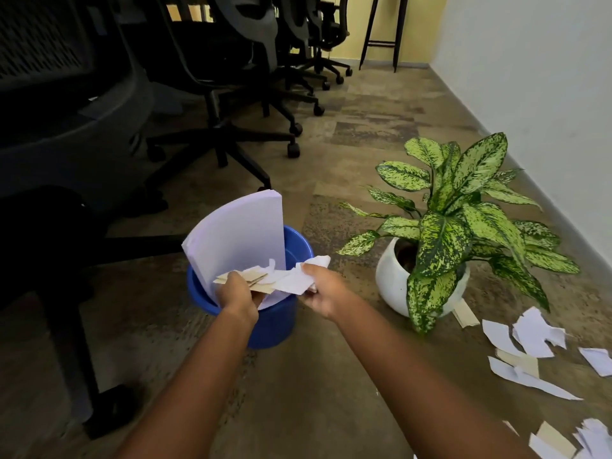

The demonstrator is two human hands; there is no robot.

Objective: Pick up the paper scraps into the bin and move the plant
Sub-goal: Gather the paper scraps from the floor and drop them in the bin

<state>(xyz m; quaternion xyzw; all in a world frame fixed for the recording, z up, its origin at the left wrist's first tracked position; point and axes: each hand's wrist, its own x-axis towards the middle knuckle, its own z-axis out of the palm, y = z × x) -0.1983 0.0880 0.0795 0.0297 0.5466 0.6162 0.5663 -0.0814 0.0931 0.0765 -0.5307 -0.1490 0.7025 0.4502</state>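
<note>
Mottled brown carpet [331, 409] ran under everything we saw. Nearest to us, along the lower right, floor scraps [530, 342] of torn white and tan paper lay scattered on it, in one patch at the frame's corner and another a little farther on, near the pot.

Beyond those, both our arms reached forward over the blue bin [275, 329]. Our left hand [236, 299] had its fingers curled tight round a bunch of tan and white scraps [241, 279], held above the bin's mouth. Our right hand [326, 293] pinched a white scrap [294, 279] between thumb and fingers, over the bin's right rim. The two bunches touched. Inside the bin stood a curved stack of white sheets [238, 233], rising well above the rim.

Right of the bin and apart from it, the plant [460, 210] with speckled green leaves sat in a round white pot [392, 279] on the carpet, close to the pale wall [530, 77]. One tan strip [465, 314] lay just beside the pot's base.

Farther back on the left, black office chairs [228, 104] stood in a row, and a dark stool [384, 31] stood at the far end.
</note>
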